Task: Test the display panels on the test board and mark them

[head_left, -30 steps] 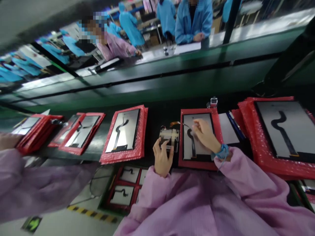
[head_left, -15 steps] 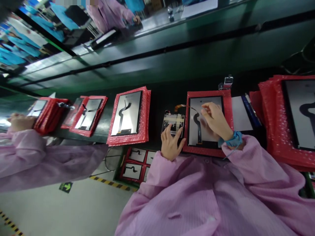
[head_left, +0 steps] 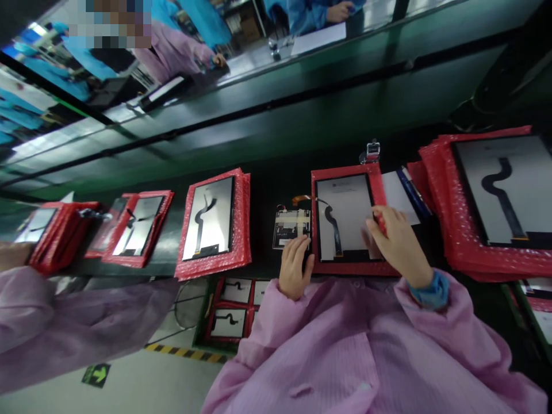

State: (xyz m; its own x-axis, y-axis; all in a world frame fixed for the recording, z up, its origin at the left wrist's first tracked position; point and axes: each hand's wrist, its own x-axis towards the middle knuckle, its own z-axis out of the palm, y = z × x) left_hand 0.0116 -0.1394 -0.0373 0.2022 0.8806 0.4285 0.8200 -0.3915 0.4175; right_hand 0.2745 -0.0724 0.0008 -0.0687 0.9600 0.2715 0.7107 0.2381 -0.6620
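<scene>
Resting at the centre of the frame, the left hand lies with its fingertips on the lower edge of a small circuit board, thumb standing apart, nothing clasped. And just right of that board we have the display panel, flat on red wrap, a black ribbon curving down its left side! An orange flex cable reaches from above the board towards the panel's left edge.

Now to the right hand, over the panel's right edge, thumb and fingers curled close together. A bit of red shows between them, but whether they grip it, I cannot tell. A blue wristband sits below, at the cuff.

Above the panel stands a small metal device; to its lower right, white paper with a blue pen along the edge. Far right, a big red stack carries another panel; left of centre, a second stack has a tilted panel on top.

At the left edge, a co-worker's sleeve stretches across, that person's hand beside more red wrapping. Top left, a person in pink is at the far bench!
</scene>
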